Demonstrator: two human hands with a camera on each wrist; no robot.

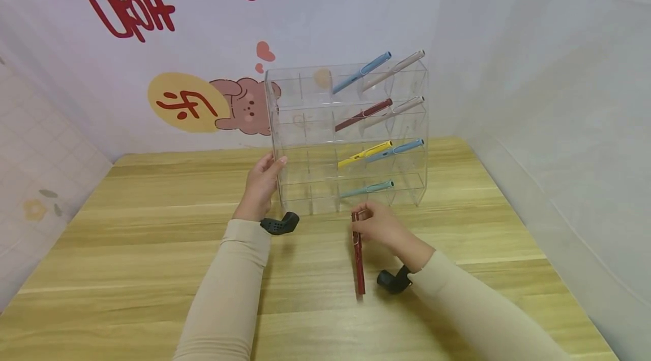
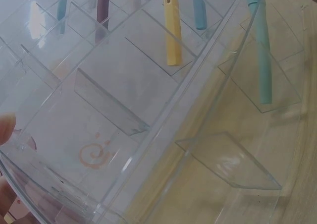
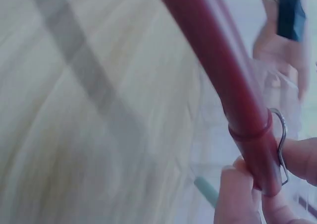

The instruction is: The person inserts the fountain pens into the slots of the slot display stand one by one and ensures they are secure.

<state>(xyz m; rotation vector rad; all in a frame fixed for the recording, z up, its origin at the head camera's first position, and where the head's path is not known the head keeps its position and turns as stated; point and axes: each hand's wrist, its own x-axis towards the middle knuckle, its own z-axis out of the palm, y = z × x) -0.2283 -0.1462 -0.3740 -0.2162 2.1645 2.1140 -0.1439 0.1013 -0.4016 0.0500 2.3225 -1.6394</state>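
Note:
A clear acrylic pen rack [image 1: 305, 105] with four tiers stands on the table. My left hand [image 1: 259, 188] grips its left side panel, thumb in front. In front of the rack's lower edge, my right hand [image 1: 381, 229] pinches a dark red pen [image 1: 359, 268] by its capped end. The pen's other end points toward me; in the right wrist view, fingertips sit around the cap and its metal clip [image 3: 283, 144]. Within the rack lean a yellow pen [image 1: 365, 154], a teal pen [image 1: 367, 189], a second dark red pen [image 1: 363, 116], two blue and two beige pens.
The wooden table [image 1: 127, 270] runs up to a white cloth backdrop [image 1: 346, 11] with red characters and a pink bear print. White cloth also hangs at both sides. A black wrist camera [image 1: 281, 224] sits at the left wrist, another [image 1: 394, 281] at the right.

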